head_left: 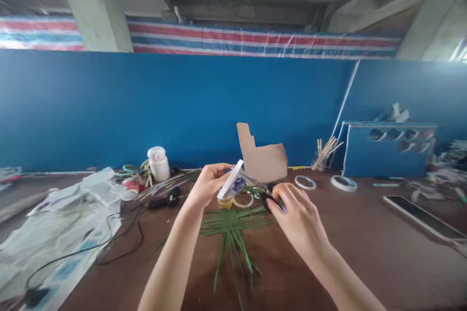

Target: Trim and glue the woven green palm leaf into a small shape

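My left hand (208, 185) pinches a white card strip (230, 180) above the wooden table (365, 252). My right hand (297, 216) grips black-handled scissors (268, 199), and their metal blades (250, 179) point left toward the strip. A stepped piece of brown cardboard (260, 153) stands up behind the blades, and I cannot tell what supports it. Under both hands lies a bundle of crossed green leaf strips (233, 233). A yellow tape roll (225, 201) and a pale tape ring (243, 199) sit just beyond the bundle, partly hidden by my hands.
Left of my hands are a white-lidded jar (158, 164), a black tool (164, 199), black cables (120, 233) and a crumpled plastic sheet (62, 223). Right are tape rings (305, 182), a glass of sticks (323, 155), a blue perforated board (386, 148) and a dark flat panel (425, 218).
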Demonstrator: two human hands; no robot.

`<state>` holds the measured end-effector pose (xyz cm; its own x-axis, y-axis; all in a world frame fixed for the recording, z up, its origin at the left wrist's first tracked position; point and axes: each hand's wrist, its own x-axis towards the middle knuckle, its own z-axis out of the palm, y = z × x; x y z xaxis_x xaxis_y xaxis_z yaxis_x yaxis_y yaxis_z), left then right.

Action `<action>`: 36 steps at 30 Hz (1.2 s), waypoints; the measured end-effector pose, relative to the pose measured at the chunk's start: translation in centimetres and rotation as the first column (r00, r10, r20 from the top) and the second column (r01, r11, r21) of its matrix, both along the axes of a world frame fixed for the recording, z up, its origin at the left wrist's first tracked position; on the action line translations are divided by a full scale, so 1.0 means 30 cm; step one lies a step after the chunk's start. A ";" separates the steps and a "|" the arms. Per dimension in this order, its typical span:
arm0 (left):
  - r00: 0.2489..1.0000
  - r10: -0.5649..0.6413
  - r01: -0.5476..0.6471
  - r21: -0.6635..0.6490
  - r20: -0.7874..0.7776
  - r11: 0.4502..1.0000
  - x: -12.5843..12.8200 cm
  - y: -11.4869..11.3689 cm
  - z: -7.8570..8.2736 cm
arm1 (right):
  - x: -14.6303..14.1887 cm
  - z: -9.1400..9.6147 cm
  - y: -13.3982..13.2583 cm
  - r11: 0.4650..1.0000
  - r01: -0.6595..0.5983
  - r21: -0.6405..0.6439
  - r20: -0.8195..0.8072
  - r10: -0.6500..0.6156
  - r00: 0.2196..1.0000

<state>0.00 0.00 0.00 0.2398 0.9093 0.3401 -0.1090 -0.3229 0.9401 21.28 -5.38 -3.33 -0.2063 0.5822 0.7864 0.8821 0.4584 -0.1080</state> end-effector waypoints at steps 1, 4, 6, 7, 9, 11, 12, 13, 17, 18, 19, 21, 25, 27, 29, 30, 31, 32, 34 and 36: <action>1.000 -0.005 0.005 -0.015 0.003 1.000 -0.002 0.000 0.001 | 0.002 0.001 -0.001 1.000 0.007 0.022 -0.002 -0.007 1.000; 1.000 -0.017 0.018 -0.044 0.024 0.999 -0.012 0.000 0.003 | 0.009 0.003 -0.001 0.998 0.035 0.052 -0.003 -0.035 0.999; 0.998 -0.023 0.026 -0.053 0.051 0.998 -0.020 0.001 0.002 | 0.016 0.004 0.004 0.997 0.061 0.045 -0.003 -0.061 0.998; 0.998 -0.025 0.028 -0.053 0.064 0.998 -0.025 0.001 0.002 | 0.020 0.004 0.008 0.997 0.076 0.031 0.001 -0.076 0.997; 0.996 -0.026 0.030 -0.056 0.084 0.998 -0.031 0.002 0.000 | 0.025 0.001 0.022 0.993 0.113 -0.016 0.018 -0.113 0.993; 0.995 -0.032 0.038 -0.062 0.094 0.997 -0.034 0.004 -0.002 | 0.026 -0.009 0.042 0.984 0.156 -0.091 0.059 -0.151 0.987; 0.994 -0.035 0.041 -0.064 0.099 0.997 -0.034 0.004 -0.003 | 0.025 -0.019 0.056 0.976 0.174 -0.134 0.089 -0.163 0.983; 0.994 -0.036 0.043 -0.065 0.103 0.997 -0.033 0.005 -0.003 | 0.022 -0.034 0.070 0.965 0.190 -0.179 0.124 -0.169 0.978; 0.996 -0.025 0.031 -0.067 0.090 0.997 -0.028 0.006 0.000 | 0.000 -0.130 0.143 0.915 0.241 -0.322 0.253 -0.163 0.954; 0.997 -0.021 0.027 -0.067 0.079 0.997 -0.027 0.004 0.002 | -0.004 -0.161 0.163 0.896 0.269 -0.354 0.275 -0.175 0.945; 0.997 -0.021 0.025 -0.066 0.068 0.998 -0.026 0.002 0.005 | -0.007 -0.193 0.183 0.875 0.288 -0.388 0.297 -0.177 0.938; 0.998 -0.019 0.022 -0.065 0.052 0.998 -0.025 -0.002 0.009 | -0.008 -0.254 0.219 0.834 0.330 -0.443 0.331 -0.190 0.924; 1.000 0.018 -0.017 -0.045 0.008 0.999 -0.027 -0.002 0.010 | 0.003 -0.342 0.271 0.804 0.332 -0.494 0.346 -0.169 0.923; 0.998 0.053 -0.054 -0.020 -0.025 0.998 -0.029 0.001 0.007 | 0.009 -0.370 0.287 0.794 0.340 -0.504 0.356 -0.167 0.919; 0.994 0.094 -0.093 0.017 -0.063 0.996 -0.030 0.003 0.004 | 0.013 -0.390 0.299 0.780 0.351 -0.518 0.367 -0.168 0.915; 0.990 0.118 -0.115 0.043 -0.081 0.992 -0.030 0.003 0.004 | 0.014 -0.398 0.304 0.774 0.355 -0.525 0.370 -0.168 0.914; 0.985 0.143 -0.136 0.074 -0.097 0.988 -0.030 0.003 0.004 | 0.015 -0.405 0.308 0.767 0.357 -0.534 0.370 -0.168 0.914; 0.979 0.167 -0.155 0.108 -0.114 0.982 -0.029 0.001 0.004 | 0.016 -0.410 0.311 0.760 0.356 -0.543 0.368 -0.166 0.915; 0.967 0.210 -0.185 0.175 -0.142 0.967 -0.026 -0.003 0.005 | 0.016 -0.415 0.314 0.748 0.348 -0.565 0.360 -0.157 0.920; 0.956 0.239 -0.198 0.227 -0.170 0.953 -0.023 -0.007 0.006 | 0.016 -0.416 0.315 0.734 0.339 -0.589 0.350 -0.146 0.925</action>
